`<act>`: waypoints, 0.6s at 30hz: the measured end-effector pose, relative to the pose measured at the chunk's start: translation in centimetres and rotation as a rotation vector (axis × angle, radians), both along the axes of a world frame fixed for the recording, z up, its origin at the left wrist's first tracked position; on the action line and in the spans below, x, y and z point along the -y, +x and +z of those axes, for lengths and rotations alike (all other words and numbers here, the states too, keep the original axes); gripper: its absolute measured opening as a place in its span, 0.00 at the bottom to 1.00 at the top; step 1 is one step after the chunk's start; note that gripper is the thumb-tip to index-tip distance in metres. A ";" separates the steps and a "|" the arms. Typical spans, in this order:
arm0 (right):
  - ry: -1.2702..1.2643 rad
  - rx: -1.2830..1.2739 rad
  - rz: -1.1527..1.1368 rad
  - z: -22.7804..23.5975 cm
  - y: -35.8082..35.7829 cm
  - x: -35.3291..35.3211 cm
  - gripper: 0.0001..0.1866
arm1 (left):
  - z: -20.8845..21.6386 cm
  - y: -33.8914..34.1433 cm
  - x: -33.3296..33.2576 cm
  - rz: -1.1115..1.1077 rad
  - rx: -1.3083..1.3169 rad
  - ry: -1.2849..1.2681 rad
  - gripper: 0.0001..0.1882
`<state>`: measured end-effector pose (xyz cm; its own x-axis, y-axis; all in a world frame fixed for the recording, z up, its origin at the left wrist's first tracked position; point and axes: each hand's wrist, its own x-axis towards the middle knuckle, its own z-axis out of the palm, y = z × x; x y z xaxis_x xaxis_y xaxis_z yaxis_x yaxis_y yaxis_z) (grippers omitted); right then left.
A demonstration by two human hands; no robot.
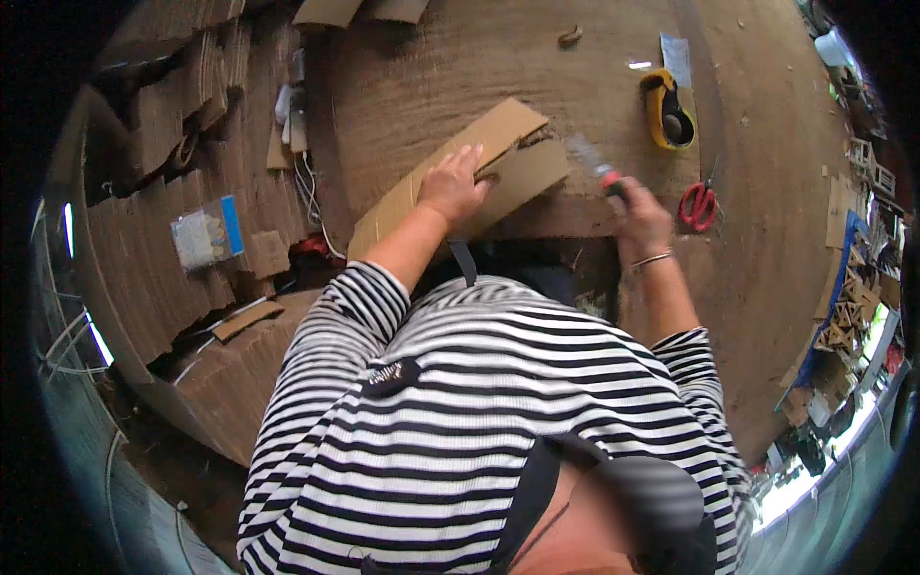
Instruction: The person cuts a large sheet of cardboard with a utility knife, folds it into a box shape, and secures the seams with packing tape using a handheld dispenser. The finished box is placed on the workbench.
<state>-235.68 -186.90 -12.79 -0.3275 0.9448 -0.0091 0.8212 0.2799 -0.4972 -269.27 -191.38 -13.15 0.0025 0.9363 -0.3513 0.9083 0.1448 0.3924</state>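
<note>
A long folded piece of brown corrugated cardboard (522, 182) lies slantwise on the brown work table, close to my body. Its right end is ragged, with a gap between the upper and lower layers. My left hand (452, 185) grips the upper layer near the middle, fingers over the top and thumb at the gap. Beyond the ragged end, my right hand (642, 220) is closed around a hand tool (606, 174) with a red-and-black handle. The tool's silvery blade is smeared by motion, so its exact kind is unclear; it appears apart from the cardboard.
Red-handled scissors (698, 206) lie right of my right hand. Farther back are a yellow ring-shaped object (668, 110) with a dark inside and a paper slip (676, 59). Stacked cardboard (144, 240) fills the left side. A white cable (309, 192) runs beside it.
</note>
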 end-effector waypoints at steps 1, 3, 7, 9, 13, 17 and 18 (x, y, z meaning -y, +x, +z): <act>0.040 0.006 0.076 1.7 -3.3 0.4 0.20 | -0.2 -0.3 -0.3 0.004 -0.019 0.006 0.35; 0.022 0.087 0.166 1.5 -6.9 -0.1 0.21 | -1.3 -0.3 -0.6 -0.035 -0.025 0.053 0.35; 0.011 0.243 0.121 -2.2 -6.1 -4.5 0.21 | -1.6 -0.5 -0.6 -0.039 -0.029 0.044 0.35; -0.269 0.246 -0.238 -5.2 2.8 -6.7 0.22 | -2.3 -0.6 0.0 -0.065 -0.012 0.006 0.36; -0.351 0.220 -0.361 -2.7 5.5 -6.2 0.26 | -1.5 -0.4 -0.4 -0.040 0.022 0.020 0.35; -0.352 0.023 -0.322 -0.2 -6.0 -5.7 0.29 | -1.8 -0.5 -0.5 -0.045 -0.013 0.035 0.35; -0.356 -0.069 -0.239 0.3 -8.7 -6.2 0.32 | -0.4 0.0 -1.0 -0.033 0.004 -0.041 0.35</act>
<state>-244.36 -180.75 -12.54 -0.1116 0.9361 -0.3337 0.8034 -0.1127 -0.5847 -269.28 -190.36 -13.54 0.0343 0.9207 -0.3889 0.9111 0.1311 0.3908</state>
